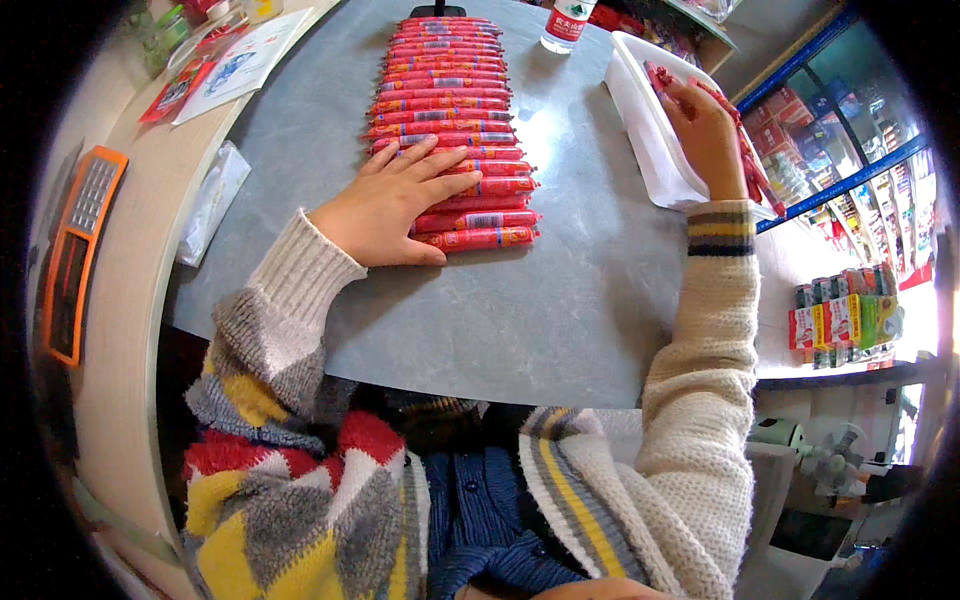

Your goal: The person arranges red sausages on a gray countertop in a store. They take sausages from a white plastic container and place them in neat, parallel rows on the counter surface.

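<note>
A long row of red-wrapped sausages point(442, 94) lies side by side on the grey tabletop point(487, 322), running away from me. My left hand point(397, 195) rests flat with fingers spread over the left part of the nearer sausages. The nearest sausage point(480, 238) lies by my thumb. To the right, my right hand point(697, 127) reaches into a white plastic tub point(645, 142) that holds more red-wrapped sausages point(761, 180). Its fingertips are partly hidden among them, so I cannot see whether they grip one.
A water bottle point(566, 26) stands beyond the row, near a black stand point(437, 10) at its far end. At left are a white plastic packet point(214, 202), papers point(240, 64) and an orange-framed calculator point(82, 255). Packaged goods point(844, 319) stand at right.
</note>
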`<action>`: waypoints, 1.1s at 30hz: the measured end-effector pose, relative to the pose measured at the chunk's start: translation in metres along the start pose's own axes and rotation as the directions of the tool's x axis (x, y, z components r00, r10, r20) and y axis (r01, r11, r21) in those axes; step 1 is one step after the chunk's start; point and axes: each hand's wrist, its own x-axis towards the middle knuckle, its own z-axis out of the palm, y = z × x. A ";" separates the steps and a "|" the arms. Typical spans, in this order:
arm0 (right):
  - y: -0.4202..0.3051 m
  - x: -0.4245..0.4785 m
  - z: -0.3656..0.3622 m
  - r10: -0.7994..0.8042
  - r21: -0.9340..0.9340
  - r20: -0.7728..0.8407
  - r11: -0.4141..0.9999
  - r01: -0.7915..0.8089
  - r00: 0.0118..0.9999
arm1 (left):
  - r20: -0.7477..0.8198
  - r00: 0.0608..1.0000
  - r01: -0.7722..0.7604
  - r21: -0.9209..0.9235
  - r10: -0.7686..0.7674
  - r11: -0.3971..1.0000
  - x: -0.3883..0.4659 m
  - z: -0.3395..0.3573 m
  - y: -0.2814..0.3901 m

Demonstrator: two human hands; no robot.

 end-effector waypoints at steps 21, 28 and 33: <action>0.097 -0.010 -0.081 0.251 0.017 0.099 0.967 -0.254 0.963 | -0.088 0.996 -0.017 0.039 0.020 0.999 -0.001 0.009 -0.003; -0.052 -0.019 -0.097 0.109 0.467 0.137 0.869 -0.161 0.985 | -0.093 0.989 0.124 0.118 -0.113 0.985 -0.013 0.011 -0.011; -0.114 -0.020 -0.048 -0.072 0.578 0.451 0.783 -0.230 0.890 | -0.061 0.990 0.134 0.085 -0.129 0.987 -0.016 -0.008 -0.013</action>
